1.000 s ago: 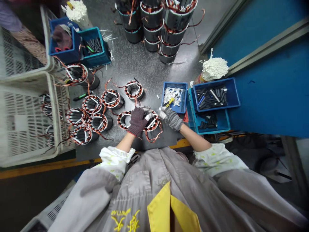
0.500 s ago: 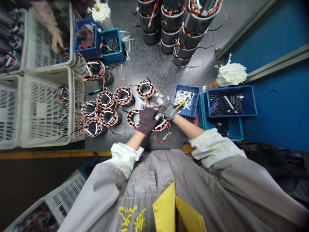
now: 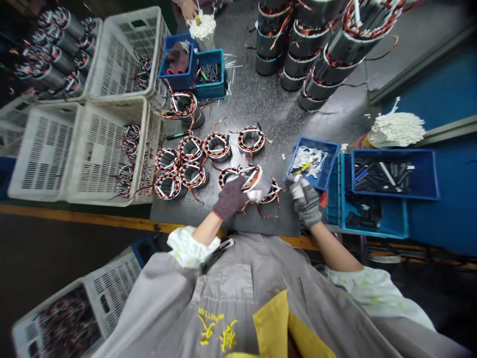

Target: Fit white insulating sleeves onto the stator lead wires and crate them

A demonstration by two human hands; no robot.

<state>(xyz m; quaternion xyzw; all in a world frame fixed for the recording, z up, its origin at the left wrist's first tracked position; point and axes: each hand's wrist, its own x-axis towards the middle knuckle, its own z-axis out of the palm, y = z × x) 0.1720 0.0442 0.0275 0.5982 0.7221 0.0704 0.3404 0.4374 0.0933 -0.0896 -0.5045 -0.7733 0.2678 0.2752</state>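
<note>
My left hand (image 3: 231, 198), in a dark maroon glove, is closed around a wound motor stator (image 3: 254, 178), a ring with orange and white windings. That stator is tilted and blurred, above the tabletop. Under and beside it sit two more stators, one at the left (image 3: 226, 176) and one at the right (image 3: 271, 193), both partly covered. My right hand (image 3: 305, 201), in a grey striped glove, is at the near left corner of a blue tray (image 3: 331, 171) of white scraps and a yellow-handled tool. Its fingers are curled; what they hold, if anything, is unclear.
Several stators (image 3: 191, 174) stand at the left of the table, with taller stacks (image 3: 320, 74) at the back. Blue bins (image 3: 395, 194) of black sleeves are on the right. White crates (image 3: 112, 149) line the left side. Another person's hand (image 3: 188, 9) shows at the far edge.
My right hand has moved from the stators to the right, by the blue tray. My left hand now has a stator raised and tilted. The camera view has shifted left.
</note>
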